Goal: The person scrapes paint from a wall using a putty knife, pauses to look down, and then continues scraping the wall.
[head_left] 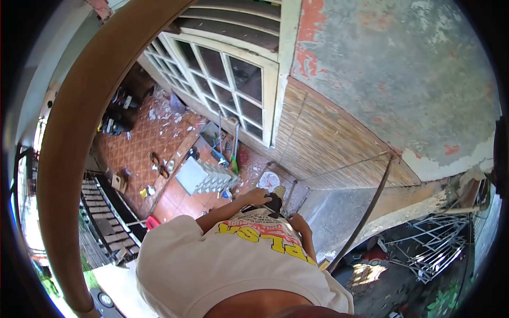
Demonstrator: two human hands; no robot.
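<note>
My left hand point(259, 196) is low in front of my body, its fingers curled beside a black thing point(273, 203). Whether that is clothing or something held, I cannot make out. My right hand point(296, 218) is close to my waist at the shirt's hem, with its fingers mostly hidden. A white T-shirt point(212, 265) with yellow and red print covers much of the lower view. Beyond my hands stands a white round bucket point(269, 180), its top speckled. A yellowish shoe or foot point(280, 193) shows just past the black thing.
Far below, debris is scattered over the tiled floor point(132, 140). A grey stepped object point(204, 175), a green broom point(234, 164) and slippers point(159, 165) are there. The wall point(392, 69) has peeling paint, beside a white-framed window point(233, 79). A brown curved band point(69, 132) crosses the left side.
</note>
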